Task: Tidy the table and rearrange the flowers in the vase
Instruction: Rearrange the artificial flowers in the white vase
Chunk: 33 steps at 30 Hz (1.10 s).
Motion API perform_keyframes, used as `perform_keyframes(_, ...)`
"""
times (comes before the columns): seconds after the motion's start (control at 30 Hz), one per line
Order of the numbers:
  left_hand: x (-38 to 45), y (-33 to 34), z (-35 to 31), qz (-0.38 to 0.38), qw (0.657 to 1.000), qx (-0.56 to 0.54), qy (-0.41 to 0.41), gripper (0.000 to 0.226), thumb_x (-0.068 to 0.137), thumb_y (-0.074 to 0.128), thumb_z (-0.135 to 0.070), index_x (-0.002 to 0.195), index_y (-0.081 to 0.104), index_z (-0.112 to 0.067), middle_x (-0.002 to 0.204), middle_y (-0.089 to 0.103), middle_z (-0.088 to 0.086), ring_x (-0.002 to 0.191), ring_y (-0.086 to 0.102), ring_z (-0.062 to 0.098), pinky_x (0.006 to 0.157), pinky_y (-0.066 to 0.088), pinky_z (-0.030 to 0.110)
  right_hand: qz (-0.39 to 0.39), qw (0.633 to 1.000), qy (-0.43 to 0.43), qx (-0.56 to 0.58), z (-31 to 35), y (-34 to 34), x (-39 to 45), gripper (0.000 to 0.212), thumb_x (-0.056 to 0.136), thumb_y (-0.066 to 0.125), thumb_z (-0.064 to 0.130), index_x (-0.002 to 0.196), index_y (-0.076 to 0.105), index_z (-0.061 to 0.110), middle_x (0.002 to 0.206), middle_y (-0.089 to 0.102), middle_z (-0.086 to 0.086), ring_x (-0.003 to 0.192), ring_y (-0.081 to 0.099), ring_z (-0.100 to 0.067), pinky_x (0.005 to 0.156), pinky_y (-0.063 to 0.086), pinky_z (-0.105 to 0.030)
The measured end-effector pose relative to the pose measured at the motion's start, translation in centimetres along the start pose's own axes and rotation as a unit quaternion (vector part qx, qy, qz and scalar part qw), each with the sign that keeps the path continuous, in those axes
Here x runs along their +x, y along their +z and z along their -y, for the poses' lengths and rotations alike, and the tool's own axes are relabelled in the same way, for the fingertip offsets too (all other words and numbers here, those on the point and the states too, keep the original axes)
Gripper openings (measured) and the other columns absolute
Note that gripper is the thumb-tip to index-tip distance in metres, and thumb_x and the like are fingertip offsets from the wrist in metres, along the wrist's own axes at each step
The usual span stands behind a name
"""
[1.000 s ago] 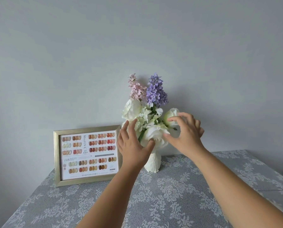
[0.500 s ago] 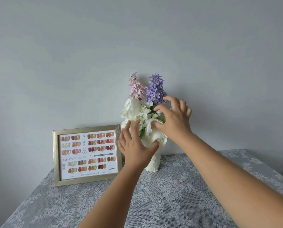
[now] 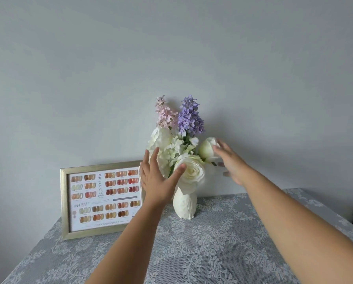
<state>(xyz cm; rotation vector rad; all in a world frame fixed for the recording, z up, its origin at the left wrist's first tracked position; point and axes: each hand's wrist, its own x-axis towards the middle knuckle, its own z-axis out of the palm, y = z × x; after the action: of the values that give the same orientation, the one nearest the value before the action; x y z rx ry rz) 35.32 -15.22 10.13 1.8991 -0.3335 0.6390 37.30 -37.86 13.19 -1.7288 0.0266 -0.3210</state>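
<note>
Here, lace-covered table (image 3: 222, 249) against plain grey wall (image 3: 89, 78); left hand (image 3: 158, 181), right hand (image 3: 232, 162) both spread, gripping nothing, beside vase (image 3: 185, 204).

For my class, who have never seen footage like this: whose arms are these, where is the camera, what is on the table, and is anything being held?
There is no machine here. A person wears a camera on the head, looking forward and down, so both arms reach in from below. On the lace tablecloth stands a white vase of flowers, with white roses below and pink and purple sprays above. Beside it leans a gold picture frame showing nail colour samples. The left hand is open, its thumb against the front rose. The right hand is open too, fingertips at the rosebud. Neither hand grips anything.
</note>
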Motion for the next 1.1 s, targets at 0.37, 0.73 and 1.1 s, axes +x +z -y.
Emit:
perform_keyframes(0.37, 1.1, 0.8, 0.6, 0.068, 0.995, 0.037, 0.066, 0.090, 0.065, 0.044, -0.090, 0.145, 0.017, -0.057, 0.159, 0.007, -0.017, 0.148, 0.002, 0.014, 0.113, 0.006, 0.041, -0.060, 0.982, -0.169, -0.060, 1.0, 2.8, 1.0, 0.038, 0.092, 0.056, 0.031, 0.130, 0.056, 0.034, 0.132, 0.059, 0.004, 0.119, 0.055, -0.010, 0.101, 0.043, -0.029)
perform_keyframes(0.73, 0.8, -1.8, 1.0, 0.038, 0.993, 0.017, 0.114, 0.089, 0.074, 0.053, -0.076, 0.150, 0.017, -0.045, 0.160, 0.011, -0.017, 0.147, 0.008, 0.008, 0.118, 0.015, 0.047, -0.082, 0.982, -0.164, 0.041, 0.5, 1.3, -0.4, 0.040, 0.093, 0.050, 0.039, 0.132, 0.052, 0.036, 0.135, 0.054, 0.010, 0.115, 0.053, 0.000, 0.088, 0.041, -0.015)
perform_keyframes(1.1, -5.8, 0.4, 4.3, 0.056, 0.977, -0.179, -0.104, 0.067, 0.088, 0.029, -0.071, 0.149, 0.017, -0.045, 0.158, 0.018, -0.019, 0.144, 0.021, 0.010, 0.117, 0.023, 0.047, -0.020, 0.991, 0.131, 0.002, -11.4, 3.8, -3.0, 0.041, 0.098, 0.042, 0.019, 0.139, 0.045, 0.026, 0.146, 0.045, -0.003, 0.119, 0.051, -0.024, 0.098, 0.041, -0.040)
